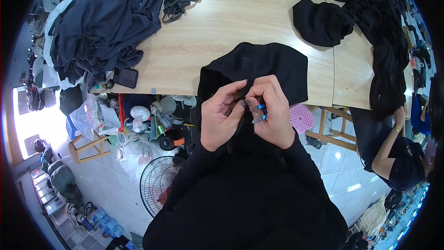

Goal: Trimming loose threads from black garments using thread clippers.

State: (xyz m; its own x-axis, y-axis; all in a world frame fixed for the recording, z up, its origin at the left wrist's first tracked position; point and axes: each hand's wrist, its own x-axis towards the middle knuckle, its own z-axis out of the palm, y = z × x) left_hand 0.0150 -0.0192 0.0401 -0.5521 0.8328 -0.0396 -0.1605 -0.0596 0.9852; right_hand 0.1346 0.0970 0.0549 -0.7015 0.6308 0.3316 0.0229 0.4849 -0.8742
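A piece of black cloth [275, 62] hangs over the near edge of the table, in front of my body. My left hand [219, 118] pinches the cloth between thumb and fingertips. Close beside it, my right hand [276, 115] is closed, its thumb and forefinger at the same spot on the cloth. In its palm sits a small tool with bright blue ends [263, 112], perhaps thread snips; the fingers hide most of it. What exactly lies between the fingertips is too dark to make out.
The wooden table [222, 23] bears a dark garment pile [106, 23], black cords [181, 1], a phone [126, 78], a folded black piece [321, 22] and long black cloth [391, 65]. Below are a fan [155, 183] and a pink stool [301, 118]. Another person's arm [391, 143] rests at right.
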